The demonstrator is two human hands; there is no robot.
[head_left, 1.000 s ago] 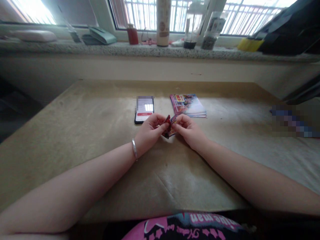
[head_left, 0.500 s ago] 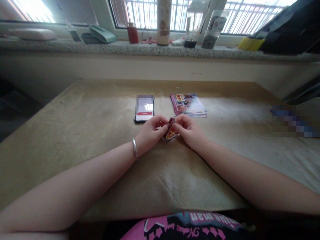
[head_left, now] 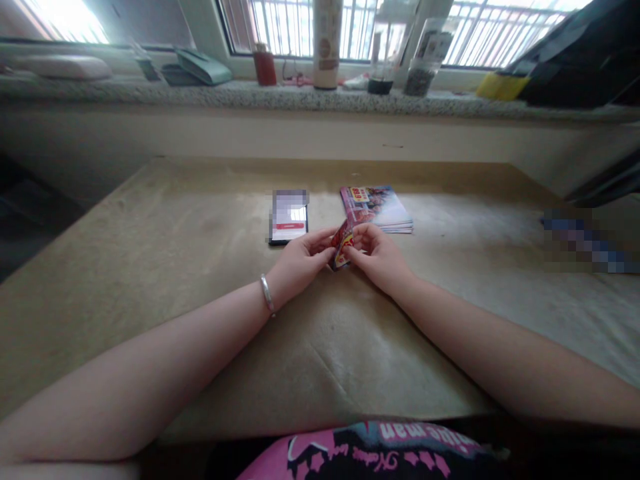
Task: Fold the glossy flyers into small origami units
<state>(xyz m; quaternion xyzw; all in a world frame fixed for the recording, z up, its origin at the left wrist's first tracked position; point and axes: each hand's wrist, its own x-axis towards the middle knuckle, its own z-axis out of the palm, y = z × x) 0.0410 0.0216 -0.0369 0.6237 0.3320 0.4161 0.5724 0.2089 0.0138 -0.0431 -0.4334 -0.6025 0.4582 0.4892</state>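
Between my two hands, just above the table, is a small folded paper (head_left: 344,248) printed in red, yellow and pink. My left hand (head_left: 306,257) pinches its left side, thumb in front and fingers behind. On its right side, my right hand (head_left: 377,257) pinches it the same way. Right behind my hands lies a stack of printed leaflets (head_left: 383,210) with pink and blue pictures. A phone (head_left: 289,219) with a lit screen rests on the table beyond my left hand. Part of the folded paper is hidden by my fingers.
The table (head_left: 200,267) has a creased tan cover. A long blurred-out bluish object (head_left: 590,243) lies at its right edge. Along the stone windowsill (head_left: 280,100) behind stand a red bottle (head_left: 265,65), a tall canister (head_left: 327,47) and clear containers (head_left: 423,60).
The folded paper has been turned more upright, and more of it now shows above my fingers. Both hands keep hold of it and have shifted only slightly.
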